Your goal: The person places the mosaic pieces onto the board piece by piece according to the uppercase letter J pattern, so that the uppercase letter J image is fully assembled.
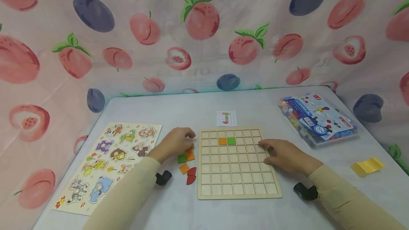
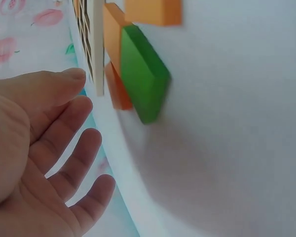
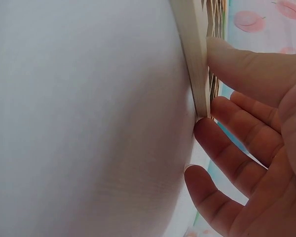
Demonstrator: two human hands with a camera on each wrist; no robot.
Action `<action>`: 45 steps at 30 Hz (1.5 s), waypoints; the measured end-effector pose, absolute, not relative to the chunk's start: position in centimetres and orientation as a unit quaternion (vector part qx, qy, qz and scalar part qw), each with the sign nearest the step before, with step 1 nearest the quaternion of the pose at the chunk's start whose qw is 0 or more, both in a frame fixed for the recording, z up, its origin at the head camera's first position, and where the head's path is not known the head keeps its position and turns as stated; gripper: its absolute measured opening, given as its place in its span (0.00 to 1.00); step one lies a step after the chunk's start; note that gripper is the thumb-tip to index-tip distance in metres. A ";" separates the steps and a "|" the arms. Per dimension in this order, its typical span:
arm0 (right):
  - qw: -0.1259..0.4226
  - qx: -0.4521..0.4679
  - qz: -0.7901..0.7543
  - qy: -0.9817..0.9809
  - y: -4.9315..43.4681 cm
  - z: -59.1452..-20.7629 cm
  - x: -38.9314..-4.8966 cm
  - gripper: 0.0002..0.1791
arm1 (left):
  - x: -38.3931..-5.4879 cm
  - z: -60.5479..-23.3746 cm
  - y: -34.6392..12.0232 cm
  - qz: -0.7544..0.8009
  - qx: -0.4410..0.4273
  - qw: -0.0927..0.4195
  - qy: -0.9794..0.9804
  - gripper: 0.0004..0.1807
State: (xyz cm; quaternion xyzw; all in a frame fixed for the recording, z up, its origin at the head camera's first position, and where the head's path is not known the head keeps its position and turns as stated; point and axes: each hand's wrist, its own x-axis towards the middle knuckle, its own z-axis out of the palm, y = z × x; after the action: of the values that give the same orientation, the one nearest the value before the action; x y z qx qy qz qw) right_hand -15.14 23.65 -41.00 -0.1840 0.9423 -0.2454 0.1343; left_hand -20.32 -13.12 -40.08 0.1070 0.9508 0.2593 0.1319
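A wooden grid board point(image 1: 236, 179) lies in the middle, with an orange square tile point(image 1: 222, 141) and a green square tile point(image 1: 231, 141) side by side in an upper row. My left hand point(image 1: 174, 142) hovers over a small pile left of the board, its fingers bent loosely around nothing. The pile holds a green tile point(image 2: 145, 74), several orange tiles point(image 1: 184, 168) and red curved pieces point(image 1: 191, 179). My right hand point(image 1: 284, 153) rests at the board's right edge; the thumb and fingertips touch the rim point(image 3: 200, 74) without gripping it.
A pattern card point(image 1: 226, 118) lies behind the board. An animal puzzle board point(image 1: 108, 166) is at the left. A clear plastic box of colourful pieces point(image 1: 319, 118) sits at the back right, and a folded yellow paper point(image 1: 368, 167) lies at the far right.
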 end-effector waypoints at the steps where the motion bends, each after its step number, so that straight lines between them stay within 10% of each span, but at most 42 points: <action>1: 0.135 -0.183 -0.245 0.942 23.6 -41.0 -15.1 0.33 | -20.3 -40.2 -13.2 0.259 0.104 0.133 0.951 0.13; 45: 0.127 -0.196 -0.249 0.940 23.9 -41.2 -15.3 0.33 | -19.6 -41.1 -15.5 0.255 0.120 0.135 0.950 0.12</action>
State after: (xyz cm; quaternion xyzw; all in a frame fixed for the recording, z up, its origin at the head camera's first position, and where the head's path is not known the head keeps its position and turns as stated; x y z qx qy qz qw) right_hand -15.30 23.93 -41.15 -0.1961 0.9398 -0.2491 0.1273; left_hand -19.64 -15.47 -41.07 0.1201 0.9498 0.2552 0.1355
